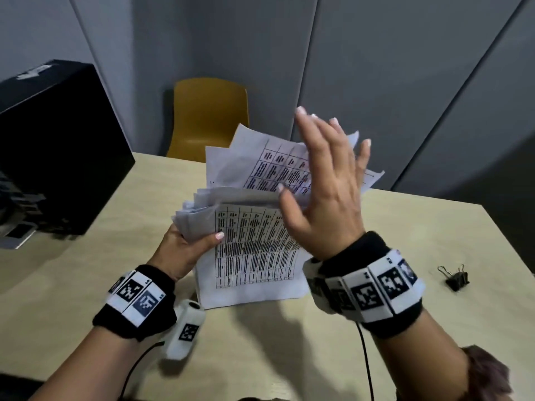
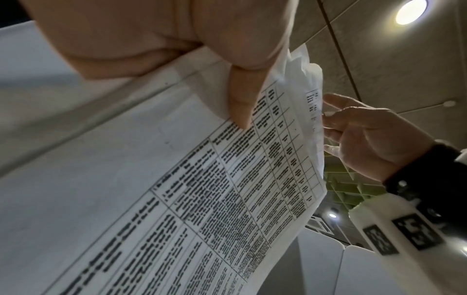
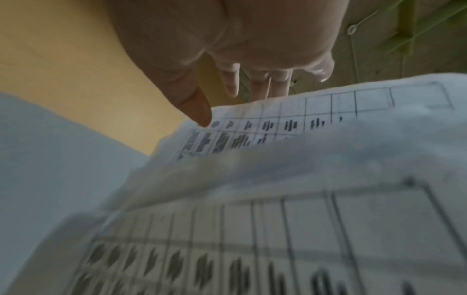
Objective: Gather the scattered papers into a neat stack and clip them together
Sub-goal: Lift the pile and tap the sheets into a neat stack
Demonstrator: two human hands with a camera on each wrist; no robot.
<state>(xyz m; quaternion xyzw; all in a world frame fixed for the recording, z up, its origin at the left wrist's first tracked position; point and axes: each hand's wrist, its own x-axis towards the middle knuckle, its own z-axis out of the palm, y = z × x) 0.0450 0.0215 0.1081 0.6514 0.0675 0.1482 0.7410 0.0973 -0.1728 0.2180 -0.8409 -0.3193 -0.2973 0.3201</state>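
A loose bundle of printed papers point(image 1: 254, 250) with tables is held above the beige table point(image 1: 405, 227), its sheets fanned and uneven. My left hand point(image 1: 188, 244) grips the bundle's left edge, thumb on top of the front sheet point(image 2: 202, 199). My right hand point(image 1: 324, 180) is raised in front of the papers' right side with fingers spread and straight; in the right wrist view its fingertips point(image 3: 232, 85) reach over the top edge of the sheets point(image 3: 303, 139). A black binder clip point(image 1: 456, 277) lies on the table at the right.
A black box point(image 1: 58, 146) stands on the table's left side. A yellow chair point(image 1: 208, 114) sits behind the far edge, before grey wall panels. Cables run from both wristbands toward me.
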